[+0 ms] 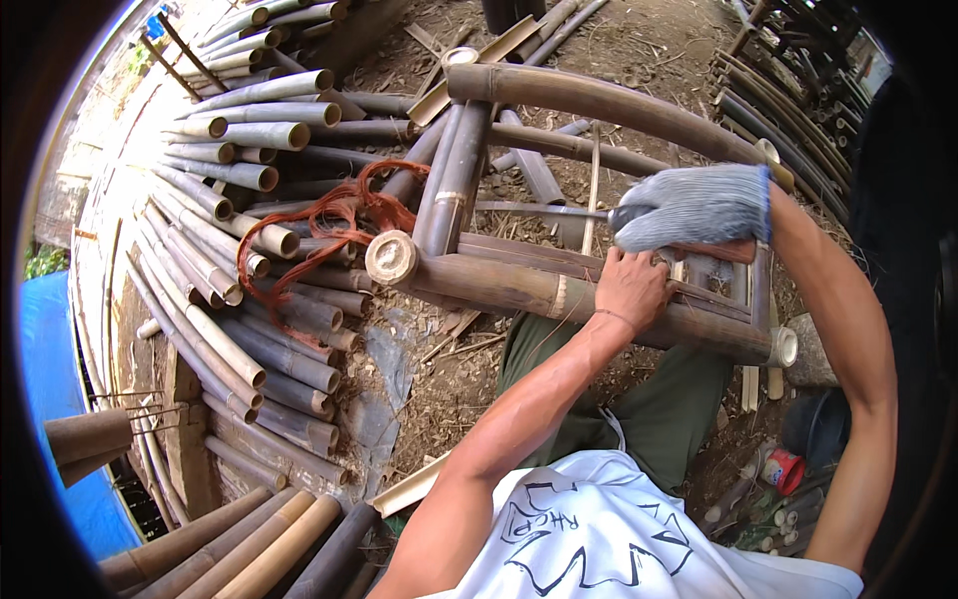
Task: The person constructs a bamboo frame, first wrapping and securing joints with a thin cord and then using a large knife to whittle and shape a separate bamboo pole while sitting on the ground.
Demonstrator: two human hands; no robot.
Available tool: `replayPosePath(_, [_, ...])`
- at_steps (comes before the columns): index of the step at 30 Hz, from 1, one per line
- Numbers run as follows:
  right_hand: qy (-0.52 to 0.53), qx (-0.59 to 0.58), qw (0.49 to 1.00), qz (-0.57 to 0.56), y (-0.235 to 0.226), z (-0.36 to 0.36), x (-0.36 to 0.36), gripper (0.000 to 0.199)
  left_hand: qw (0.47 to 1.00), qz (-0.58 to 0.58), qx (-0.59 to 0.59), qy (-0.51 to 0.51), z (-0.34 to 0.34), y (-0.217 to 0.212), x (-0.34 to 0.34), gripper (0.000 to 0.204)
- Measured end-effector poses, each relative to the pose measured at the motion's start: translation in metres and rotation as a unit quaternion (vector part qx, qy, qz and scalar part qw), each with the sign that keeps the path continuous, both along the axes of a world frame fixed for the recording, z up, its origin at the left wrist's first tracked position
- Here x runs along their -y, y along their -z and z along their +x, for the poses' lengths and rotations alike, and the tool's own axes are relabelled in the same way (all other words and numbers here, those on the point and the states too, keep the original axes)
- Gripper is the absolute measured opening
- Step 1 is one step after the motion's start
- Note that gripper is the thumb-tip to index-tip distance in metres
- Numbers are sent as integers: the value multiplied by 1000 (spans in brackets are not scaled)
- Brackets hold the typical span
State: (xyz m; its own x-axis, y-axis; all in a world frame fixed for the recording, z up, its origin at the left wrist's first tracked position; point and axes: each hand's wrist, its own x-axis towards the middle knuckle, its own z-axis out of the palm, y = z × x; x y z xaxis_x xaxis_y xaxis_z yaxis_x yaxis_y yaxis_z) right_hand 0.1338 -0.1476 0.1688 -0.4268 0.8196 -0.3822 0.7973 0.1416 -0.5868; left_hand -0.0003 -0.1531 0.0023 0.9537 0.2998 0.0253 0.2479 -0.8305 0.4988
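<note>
A bamboo frame [519,284], built of thick poles with joined corners, lies across in front of my legs. My left hand [635,288] is bare, its fingers curled over the near rail around thin strips there. In a grey knitted glove, my right hand [692,208] grips a knife [544,209]. Its narrow blade points left across the frame's opening, and only a dark part of the handle shows at the glove. Below the glove is a reddish-brown wooden piece [720,250]; whether it belongs to the knife I cannot tell. A thin pale strip [593,190] stands behind the blade.
Stacked bamboo poles [289,136] crowd the left, with orange-red fibre strands [334,215] draped over them. More poles [783,130] lie at the far right. A red container [783,470] stands at lower right, and a blue tarp [55,379] hangs at the left edge.
</note>
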Motion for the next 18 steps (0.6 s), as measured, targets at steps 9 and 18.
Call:
replayPosePath(9, [653,44,725,214,28,-29,276,31,932,-110,314,-144,-113,-65,-117,30])
replayPosePath(18, [952,118,277,51,263,-152,512,37,913,-251,-103,-305,-67,10,-273,41])
